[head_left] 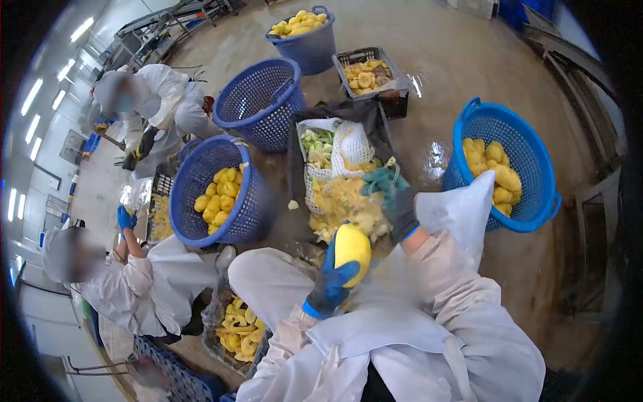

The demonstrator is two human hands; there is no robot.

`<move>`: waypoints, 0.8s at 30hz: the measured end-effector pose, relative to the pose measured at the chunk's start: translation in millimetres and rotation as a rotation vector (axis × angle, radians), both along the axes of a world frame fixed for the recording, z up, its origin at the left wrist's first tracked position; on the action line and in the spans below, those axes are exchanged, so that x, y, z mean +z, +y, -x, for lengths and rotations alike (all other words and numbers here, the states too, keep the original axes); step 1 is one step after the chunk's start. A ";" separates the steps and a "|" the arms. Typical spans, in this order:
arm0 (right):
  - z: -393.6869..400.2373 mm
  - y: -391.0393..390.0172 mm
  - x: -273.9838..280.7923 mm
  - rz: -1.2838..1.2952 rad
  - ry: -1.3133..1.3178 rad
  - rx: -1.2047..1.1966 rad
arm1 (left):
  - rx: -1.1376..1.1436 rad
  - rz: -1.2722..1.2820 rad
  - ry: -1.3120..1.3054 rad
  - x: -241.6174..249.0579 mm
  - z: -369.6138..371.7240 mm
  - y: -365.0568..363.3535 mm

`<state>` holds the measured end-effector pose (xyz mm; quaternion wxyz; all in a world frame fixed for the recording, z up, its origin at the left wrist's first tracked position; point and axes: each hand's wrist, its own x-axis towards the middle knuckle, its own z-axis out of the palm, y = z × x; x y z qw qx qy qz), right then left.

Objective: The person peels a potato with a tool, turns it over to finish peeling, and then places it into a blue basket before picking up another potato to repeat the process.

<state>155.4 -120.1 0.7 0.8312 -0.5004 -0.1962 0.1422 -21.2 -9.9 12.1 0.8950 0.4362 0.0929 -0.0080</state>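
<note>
A peeled yellow fruit (352, 254) is held in my left hand (332, 285), which wears a blue glove with the fingers wrapped round its lower side. My right hand (400, 213), in a dark glove, is just right of the fruit, over the edge of a heap of yellow scraps (345, 204). Its fingers are blurred, and whether it holds anything is not clear. The scraps lie in a black-lined crate (295, 144) in front of me, with white netting (351, 142) and green pieces (317, 144) at its far end.
Right of me stands a blue basket (469, 124) of yellow fruit; another (181, 201) stands left. Beyond are a blue basket (231, 100), a filled basket (305, 52) and a crate of pieces (341, 63). Two co-workers (130, 285) (161, 90) sit left. A lined crate (213, 328) holds cut pieces.
</note>
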 end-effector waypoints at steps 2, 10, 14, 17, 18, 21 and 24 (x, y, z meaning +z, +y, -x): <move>4.9 1.4 9.1 -0.057 0.020 0.004 | 0.001 0.005 0.030 0.0 -1.6 4.7; -38.2 -19.8 -28.8 -0.279 0.307 -0.098 | 0.005 0.257 0.138 7.6 -1.6 8.1; 22.9 -2.5 5.9 0.055 0.106 -0.124 | 0.141 0.175 0.027 -0.4 -13.4 -1.6; 15.2 -2.5 -3.0 0.016 0.189 -0.006 | 0.228 0.302 0.025 -13.8 -14.6 -3.2; 12.7 -5.5 5.2 0.127 0.125 -0.005 | 0.251 0.373 0.035 -14.8 -13.9 -2.2; 2.6 -10.3 -13.1 0.154 0.188 -0.147 | 0.335 0.145 -0.073 -20.0 -12.7 0.9; 31.7 -1.9 -5.3 0.160 -0.134 -0.024 | 0.442 -0.933 -0.265 -30.5 -11.9 2.9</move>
